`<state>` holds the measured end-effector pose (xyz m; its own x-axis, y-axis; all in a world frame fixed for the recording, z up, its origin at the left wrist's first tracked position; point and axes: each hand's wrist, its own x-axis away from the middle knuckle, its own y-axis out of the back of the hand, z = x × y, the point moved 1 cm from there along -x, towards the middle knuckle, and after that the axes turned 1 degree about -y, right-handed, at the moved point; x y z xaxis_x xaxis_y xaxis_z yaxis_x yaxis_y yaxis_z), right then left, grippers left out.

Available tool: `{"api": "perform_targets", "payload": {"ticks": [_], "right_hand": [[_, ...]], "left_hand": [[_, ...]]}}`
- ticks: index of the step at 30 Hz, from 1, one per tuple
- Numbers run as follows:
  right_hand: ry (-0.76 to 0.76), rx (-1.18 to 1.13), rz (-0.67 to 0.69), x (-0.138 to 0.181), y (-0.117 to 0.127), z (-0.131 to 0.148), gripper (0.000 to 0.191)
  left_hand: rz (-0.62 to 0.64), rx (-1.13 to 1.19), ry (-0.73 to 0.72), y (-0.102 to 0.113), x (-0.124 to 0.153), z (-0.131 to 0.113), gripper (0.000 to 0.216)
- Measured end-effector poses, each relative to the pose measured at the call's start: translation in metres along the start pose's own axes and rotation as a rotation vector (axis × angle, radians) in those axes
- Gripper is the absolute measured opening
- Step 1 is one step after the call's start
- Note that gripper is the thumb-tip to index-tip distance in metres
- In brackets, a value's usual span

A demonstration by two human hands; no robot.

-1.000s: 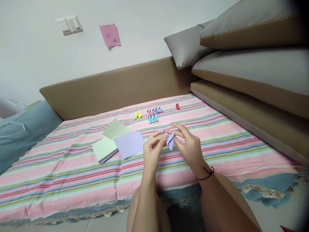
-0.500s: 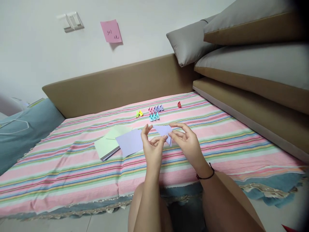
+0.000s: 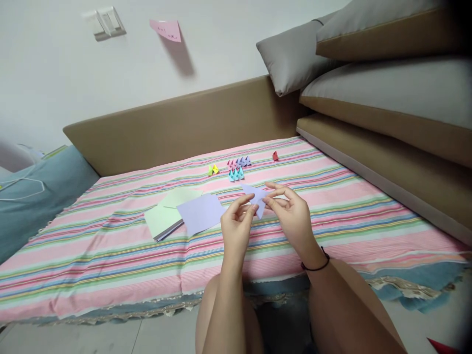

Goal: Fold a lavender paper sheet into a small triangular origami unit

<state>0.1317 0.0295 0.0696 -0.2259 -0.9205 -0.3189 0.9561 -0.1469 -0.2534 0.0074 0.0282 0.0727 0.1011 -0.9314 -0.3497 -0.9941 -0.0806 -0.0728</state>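
Observation:
A folded piece of lilac paper (image 3: 258, 195) is held up in front of me between both hands. My left hand (image 3: 239, 216) pinches its left side between thumb and fingers. On the other side, my right hand (image 3: 289, 206) grips the right edge with thumb and fingertips. The fingers hide part of the folds. Just left of my left hand lies a flat lilac sheet (image 3: 201, 214), overlapping a stack of pale green paper (image 3: 162, 221).
Beyond my hands stand small folded paper pieces: turquoise ones (image 3: 236, 174), pink and lilac ones (image 3: 239, 162), yellow-green ones (image 3: 213, 170) and a red one (image 3: 275, 156). Stacked grey-brown cushions (image 3: 383, 93) border the striped cloth (image 3: 121, 250) on the right.
The left fingers, raised and spread before, have come down onto the paper. The lilac paper has turned slightly and shifted a little right. The wall note's lower edge has lifted away from the wall.

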Motion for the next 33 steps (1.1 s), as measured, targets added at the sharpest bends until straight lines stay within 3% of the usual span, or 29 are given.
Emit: {"api": "perform_targets", "payload": {"ticks": [5, 18, 24, 29, 33], "right_hand": [[0.035, 0.086, 0.092, 0.000, 0.004, 0.002, 0.012], [-0.036, 0.078, 0.078, -0.005, 0.007, -0.004, 0.018], [-0.067, -0.041, -0.047, -0.006, 0.006, -0.004, 0.024], [-0.055, -0.080, -0.126, -0.005, 0.004, -0.005, 0.021], [-0.060, -0.092, -0.160, -0.004, 0.004, -0.008, 0.020]], "left_hand": [[0.036, -0.056, -0.036, 0.007, -0.002, 0.001, 0.023], [0.080, -0.104, -0.028, 0.010, -0.003, 0.000, 0.020], [0.058, 0.059, 0.037, 0.006, -0.002, -0.001, 0.023], [0.076, 0.085, 0.114, 0.001, -0.002, 0.000, 0.026], [0.076, 0.095, 0.096, -0.001, -0.001, 0.002, 0.035]]}}
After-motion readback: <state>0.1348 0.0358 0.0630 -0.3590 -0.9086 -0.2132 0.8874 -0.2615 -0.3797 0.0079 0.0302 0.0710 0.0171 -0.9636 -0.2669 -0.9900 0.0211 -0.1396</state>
